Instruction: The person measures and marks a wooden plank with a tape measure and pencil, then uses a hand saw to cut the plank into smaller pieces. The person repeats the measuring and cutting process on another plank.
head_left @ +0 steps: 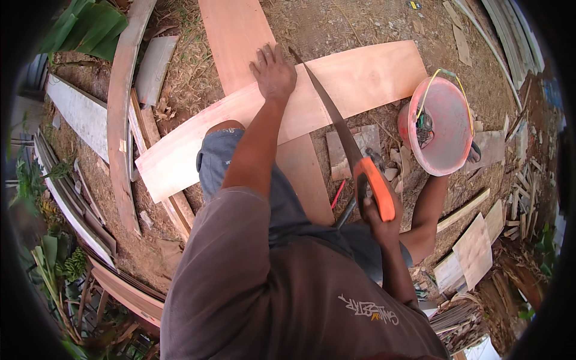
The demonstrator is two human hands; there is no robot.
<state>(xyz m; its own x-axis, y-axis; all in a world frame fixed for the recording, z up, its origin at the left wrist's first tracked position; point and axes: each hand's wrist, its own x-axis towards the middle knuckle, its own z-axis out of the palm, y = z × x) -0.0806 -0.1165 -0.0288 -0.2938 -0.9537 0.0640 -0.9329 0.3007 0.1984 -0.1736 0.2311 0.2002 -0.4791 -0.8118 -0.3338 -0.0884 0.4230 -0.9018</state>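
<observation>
Ground [360, 27]: brown, straw-strewn, scattered with wood offcuts [474, 252]
Board [303, 114]: pale, lying across another plank [237, 39], the saw [333, 111] over it
Left hand [275, 72]: spread palm-down at the board's far edge
Right hand [381, 213]: closed around the saw's orange handle [378, 189]
Surroundings: red bucket [450, 129] near the board, green leaves [90, 27] far left

We have room to pass over the straw-strewn ground [348, 27] beyond the wide plank [378, 75]. Our saw [342, 130] bars the way across the plank, our knee [227, 126] blocks its left part, and the pink bucket [406, 127] crowds its right end.
</observation>
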